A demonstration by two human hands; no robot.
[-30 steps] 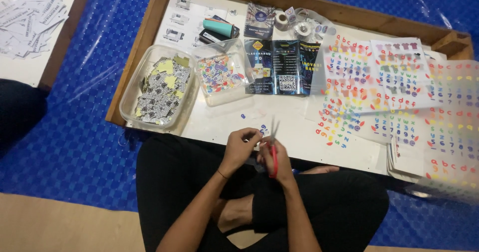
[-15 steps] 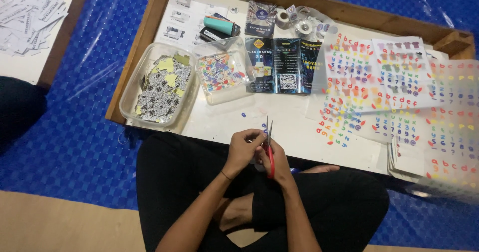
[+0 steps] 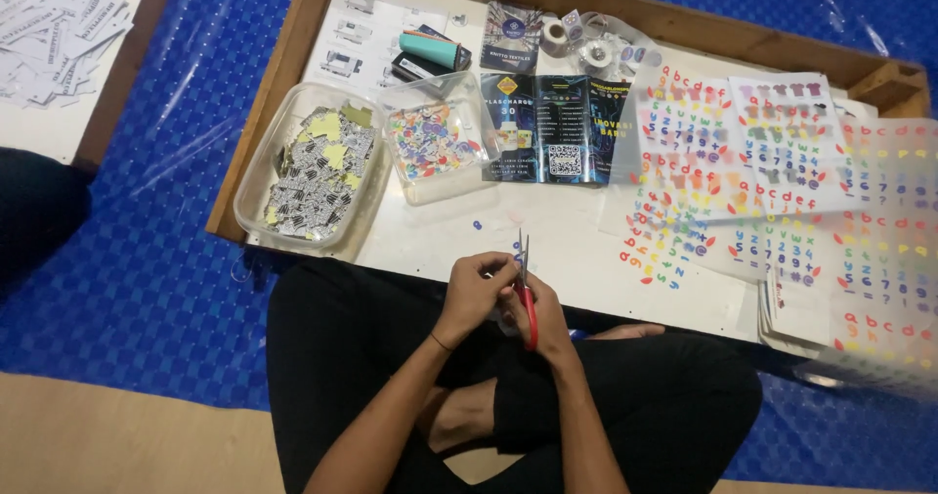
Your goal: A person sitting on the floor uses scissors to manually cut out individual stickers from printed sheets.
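My right hand (image 3: pixel 543 318) grips red-handled scissors (image 3: pixel 525 277), blades pointing up and away over the near edge of the white tray board (image 3: pixel 469 245). My left hand (image 3: pixel 476 292) pinches a tiny sticker piece against the blades; the piece is too small to make out. Both hands meet above my crossed legs in black trousers. A small blue cut-out (image 3: pixel 477 225) lies on the board just beyond my hands.
A wooden-framed tray (image 3: pixel 274 103) holds a clear tub of striped paper bits (image 3: pixel 315 176), a clear tub of coloured cut-outs (image 3: pixel 430 142), dark leaflets (image 3: pixel 547 128), tape rolls (image 3: pixel 572 37) and sheets of coloured letter stickers (image 3: pixel 743 171). Blue mat (image 3: pixel 147 259) lies underneath; paper slips (image 3: pixel 59 20) far left.
The scissors have tilted from leaning right to nearly upright, blades closer together. My hands stay in the same place at the board's edge.
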